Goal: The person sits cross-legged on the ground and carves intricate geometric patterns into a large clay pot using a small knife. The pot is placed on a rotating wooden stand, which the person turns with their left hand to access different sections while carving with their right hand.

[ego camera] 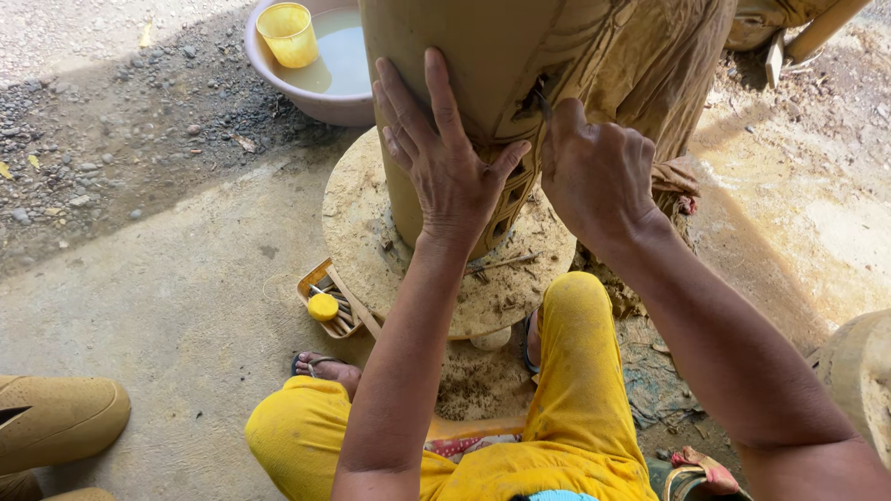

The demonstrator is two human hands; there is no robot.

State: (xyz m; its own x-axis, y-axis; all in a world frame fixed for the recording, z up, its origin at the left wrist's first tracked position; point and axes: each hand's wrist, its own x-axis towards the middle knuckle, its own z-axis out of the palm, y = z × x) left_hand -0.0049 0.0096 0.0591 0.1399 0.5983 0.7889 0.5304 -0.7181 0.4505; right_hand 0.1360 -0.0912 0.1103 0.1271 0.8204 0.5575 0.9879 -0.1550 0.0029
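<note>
Ground: I am looking down at a dusty concrete floor (176, 315), giving way to loose gravel (93, 139) at the far left.
Near: yellow trousers (575, 408) are covering the bent knees at the near edge, and a sandalled foot (325, 368) is resting just left of them.
Left hand: my left hand (452, 167) is lying flat, fingers spread apart, pressing on the wall of the tall clay pot (464, 65) and gripping nothing.
Right hand: my right hand (594, 172) is curling shut around a thin carving tool (541, 100), its tip touching the pot's wall.
Pot: it is standing upright on a round turntable (371, 241), centre of the scene, with cut-out openings near its base.
Left of the turntable: a small tray (317, 276) is holding sticks and a yellow lid (323, 306).
Far: a basin (278, 88) of cloudy water is holding a yellow cup (288, 35).
</note>
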